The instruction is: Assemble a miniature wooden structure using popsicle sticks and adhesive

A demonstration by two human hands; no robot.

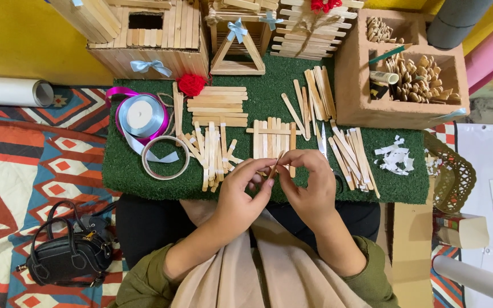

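Both hands, left hand (241,191) and right hand (309,185), are pinching one thin wooden stick (275,165); each grip is closed on it, at six o'clock from the stick panel (272,137). Next needs careful placing.

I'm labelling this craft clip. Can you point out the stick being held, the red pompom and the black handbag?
wooden stick (275,164), head view, on its middle, between the fingertips.
red pompom (192,84), head view, on its centre.
black handbag (67,256), head view, on its front face.

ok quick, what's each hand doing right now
Left hand: closed on the wooden stick.
Right hand: closed on the same stick.
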